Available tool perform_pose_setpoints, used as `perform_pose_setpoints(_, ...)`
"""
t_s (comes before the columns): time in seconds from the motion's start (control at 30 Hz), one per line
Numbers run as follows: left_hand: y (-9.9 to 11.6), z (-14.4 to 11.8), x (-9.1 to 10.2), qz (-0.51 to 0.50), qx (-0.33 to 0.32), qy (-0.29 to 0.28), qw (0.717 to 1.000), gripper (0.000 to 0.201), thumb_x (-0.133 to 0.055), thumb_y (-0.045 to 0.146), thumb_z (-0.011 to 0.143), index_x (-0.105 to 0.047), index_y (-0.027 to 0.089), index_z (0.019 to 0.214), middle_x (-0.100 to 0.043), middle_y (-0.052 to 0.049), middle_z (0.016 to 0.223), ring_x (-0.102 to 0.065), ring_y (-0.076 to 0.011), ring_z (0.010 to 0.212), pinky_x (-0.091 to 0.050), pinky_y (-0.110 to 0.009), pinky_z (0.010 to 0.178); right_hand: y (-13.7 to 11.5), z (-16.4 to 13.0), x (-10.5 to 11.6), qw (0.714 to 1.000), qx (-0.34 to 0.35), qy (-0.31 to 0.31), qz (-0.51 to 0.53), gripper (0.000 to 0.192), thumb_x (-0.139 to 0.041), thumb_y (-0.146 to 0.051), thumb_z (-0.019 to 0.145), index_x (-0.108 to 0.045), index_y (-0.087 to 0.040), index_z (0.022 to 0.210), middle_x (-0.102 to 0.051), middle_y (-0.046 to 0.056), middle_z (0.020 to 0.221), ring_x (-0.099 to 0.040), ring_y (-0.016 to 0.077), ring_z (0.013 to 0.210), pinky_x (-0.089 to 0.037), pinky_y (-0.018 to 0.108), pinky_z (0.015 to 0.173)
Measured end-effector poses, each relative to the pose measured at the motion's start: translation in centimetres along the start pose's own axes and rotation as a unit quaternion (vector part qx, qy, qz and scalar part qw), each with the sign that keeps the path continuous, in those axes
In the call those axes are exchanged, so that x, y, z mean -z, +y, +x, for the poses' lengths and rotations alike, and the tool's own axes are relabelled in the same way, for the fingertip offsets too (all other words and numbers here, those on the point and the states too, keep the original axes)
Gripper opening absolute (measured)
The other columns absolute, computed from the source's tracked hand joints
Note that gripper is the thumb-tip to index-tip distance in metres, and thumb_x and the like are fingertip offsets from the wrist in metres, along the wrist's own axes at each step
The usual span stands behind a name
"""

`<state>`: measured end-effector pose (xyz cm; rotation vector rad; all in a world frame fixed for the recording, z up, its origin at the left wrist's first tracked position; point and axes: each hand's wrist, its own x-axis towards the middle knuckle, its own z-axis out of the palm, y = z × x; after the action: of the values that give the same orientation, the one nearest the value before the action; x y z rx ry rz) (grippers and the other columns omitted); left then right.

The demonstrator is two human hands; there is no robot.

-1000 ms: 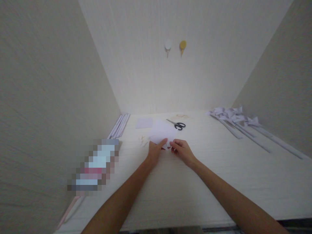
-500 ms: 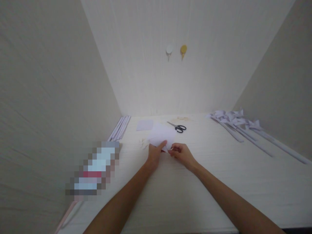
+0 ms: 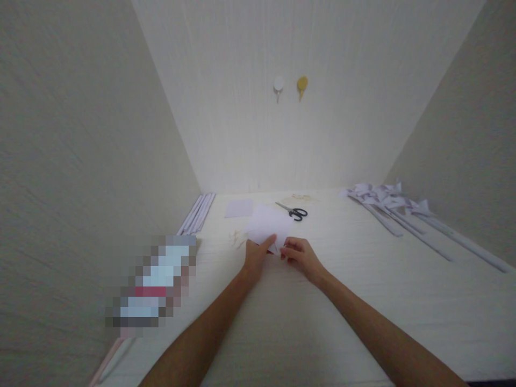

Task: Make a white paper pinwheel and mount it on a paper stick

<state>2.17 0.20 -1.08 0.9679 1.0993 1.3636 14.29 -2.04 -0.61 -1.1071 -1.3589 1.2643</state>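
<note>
A white square sheet of paper is in my left hand, its thumb lying across the top near the lower edge and its fingers underneath, out of sight. A cut line or crease shows beside the thumb. My right hand has its thumb and fingertips pinched together at the paper's lower right corner; the fingers partly hide what they grip. Just beyond the sheet lie scissors with black handles, blades pointing left. Another white paper square rests flat to the left, behind the held sheet.
Several rolled paper sticks lie at the back left, near a blurred-out device on a stand. Paper pinwheels on sticks are piled at the right. Small pale scraps sit left of the sheet. Two hooks hang on the wall.
My right fingertips have shifted slightly at the corner, and the paper's lower right edge there looks flatter and straighter. My left hand keeps its hold.
</note>
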Motion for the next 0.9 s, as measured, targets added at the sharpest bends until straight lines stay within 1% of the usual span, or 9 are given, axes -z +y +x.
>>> perform_pose_setpoints(0.07, 0.11, -0.12, -0.09, 0.006, 0.002, -0.008, 1.000, 0.026, -0.068, 0.028, 0.052, -0.060, 0.010, 0.069, -0.063, -0.004, 0.062, -0.055, -0.0128, 0.052, -0.044, -0.023, 0.047, -0.01, -0.02, -0.12, 1.000, -0.001, 0.013, -0.006, 0.019, -0.058, -0.034, 0.063, -0.057, -0.016, 0.059, -0.052, -0.003, 0.047, -0.042, 0.0075, 0.041, -0.031, 0.020, 0.041)
perform_pose_setpoints(0.13, 0.22, -0.25, -0.17, 0.009, 0.003, -0.012, 1.000, 0.026, -0.068, 0.027, 0.052, -0.061, 0.010, 0.071, -0.064, -0.005, 0.064, -0.056, -0.0137, 0.053, -0.045, -0.024, 0.048, 0.02, -0.01, -0.26, 0.999, 0.001, 0.035, -0.041, 0.022, -0.060, -0.036, 0.061, -0.056, -0.015, 0.055, -0.049, -0.004, 0.043, -0.039, 0.0069, 0.039, -0.028, 0.019, 0.038)
perform_pose_setpoints(0.23, 0.33, -0.39, -0.26, 0.012, 0.004, -0.006, 1.000, 0.027, -0.068, 0.026, 0.051, -0.063, 0.010, 0.073, -0.065, -0.006, 0.068, -0.058, -0.0146, 0.057, -0.046, -0.025, 0.051, 0.18, 0.07, -0.39, 0.994, 0.014, 0.063, -0.094, 0.022, -0.063, -0.033, 0.059, -0.053, -0.015, 0.048, -0.047, -0.004, 0.041, -0.036, 0.0066, 0.040, -0.024, 0.019, 0.038)
perform_pose_setpoints(0.3, 0.33, -0.43, -0.30, 0.021, 0.009, -0.004, 1.000, 0.025, -0.069, 0.025, 0.050, -0.063, 0.010, 0.069, -0.065, -0.005, 0.064, -0.057, -0.0143, 0.054, -0.046, -0.025, 0.050, 0.35, 0.14, -0.37, 0.991, 0.024, 0.070, -0.112, 0.022, -0.062, -0.032, 0.059, -0.054, -0.015, 0.047, -0.048, -0.003, 0.043, -0.037, 0.0073, 0.042, -0.026, 0.020, 0.040)
perform_pose_setpoints(0.47, 0.21, -0.39, -0.30, 0.038, 0.003, -0.023, 0.999, 0.021, -0.068, 0.026, 0.052, -0.063, 0.010, 0.063, -0.063, -0.004, 0.056, -0.055, -0.0136, 0.049, -0.044, -0.024, 0.047, 0.65, 0.31, -0.18, 0.987, 0.049, 0.058, -0.139, 0.020, -0.059, -0.031, 0.062, -0.057, -0.015, 0.050, -0.051, -0.001, 0.047, -0.042, 0.0094, 0.047, -0.032, 0.022, 0.046)
perform_pose_setpoints(0.6, 0.18, -0.33, -0.22, 0.033, 0.012, -0.017, 0.999, 0.021, -0.068, 0.027, 0.052, -0.062, 0.010, 0.063, -0.063, -0.004, 0.058, -0.056, -0.0139, 0.050, -0.044, -0.024, 0.046, 0.57, 0.34, -0.23, 0.990, 0.041, 0.044, -0.127, 0.021, -0.058, -0.032, 0.064, -0.057, -0.014, 0.053, -0.050, -0.002, 0.046, -0.041, 0.0089, 0.044, -0.032, 0.022, 0.043)
perform_pose_setpoints(0.7, 0.26, -0.37, -0.23, 0.010, 0.013, -0.014, 1.000, 0.023, -0.068, 0.027, 0.052, -0.063, 0.010, 0.067, -0.065, -0.006, 0.065, -0.058, -0.0151, 0.056, -0.046, -0.025, 0.050, 0.44, 0.30, -0.37, 0.992, 0.014, 0.038, -0.118, 0.022, -0.058, -0.035, 0.064, -0.057, -0.014, 0.056, -0.050, -0.001, 0.048, -0.041, 0.0085, 0.042, -0.032, 0.021, 0.041)
perform_pose_setpoints(0.8, 0.29, -0.43, -0.26, -0.015, -0.002, -0.017, 1.000, 0.030, -0.069, 0.025, 0.051, -0.063, 0.011, 0.077, -0.066, -0.007, 0.076, -0.060, -0.0166, 0.066, -0.048, -0.026, 0.058, 0.38, 0.25, -0.43, 0.989, 0.015, 0.035, -0.142, 0.023, -0.060, -0.036, 0.062, -0.058, -0.013, 0.058, -0.051, 0.000, 0.049, -0.041, 0.0086, 0.044, -0.031, 0.021, 0.042)
perform_pose_setpoints(0.9, 0.15, -0.29, -0.11, -0.006, 0.003, -0.014, 1.000, 0.031, -0.069, 0.028, 0.051, -0.063, 0.010, 0.076, -0.066, -0.008, 0.072, -0.059, -0.0171, 0.064, -0.047, -0.027, 0.057, 0.35, 0.24, -0.36, 0.990, 0.015, 0.027, -0.135, 0.022, -0.059, -0.034, 0.063, -0.060, -0.012, 0.061, -0.052, 0.000, 0.051, -0.041, 0.0084, 0.046, -0.031, 0.021, 0.043)
